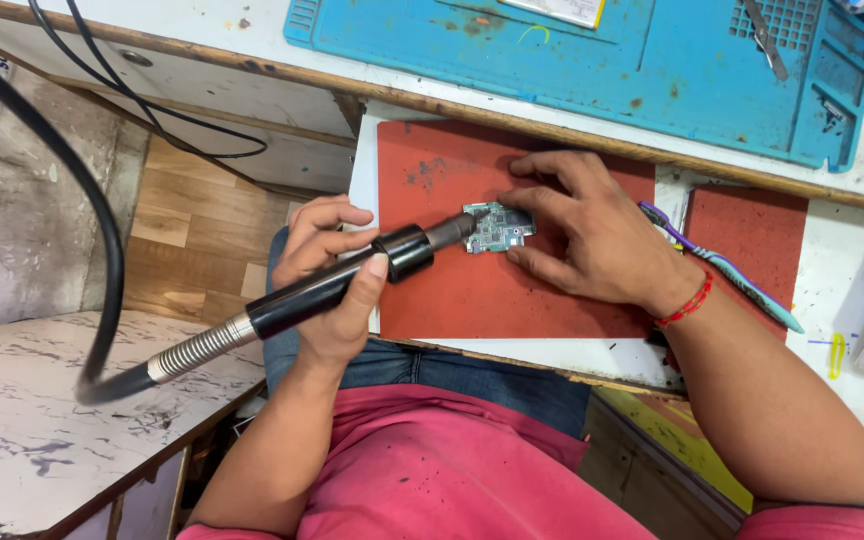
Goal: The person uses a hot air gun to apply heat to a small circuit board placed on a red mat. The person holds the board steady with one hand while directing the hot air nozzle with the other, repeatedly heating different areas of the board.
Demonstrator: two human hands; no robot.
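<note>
Gripping a black, rigid handpiece (pixel 332 285) in the left hand (pixel 327 275), fingers wrapped around its barrel, metal tip at a small green circuit board (pixel 494 228). Right hand (pixel 582 235) fingers spread, pinning the board flat on a red mat (pixel 452 290). Thin, stiff, likely fragile; best held by edges.

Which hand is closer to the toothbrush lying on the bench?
Right. The right hand rests on the red mat with its wrist just beside the toothbrush. The left hand grips the black rotary handpiece, far across the mat.
</note>
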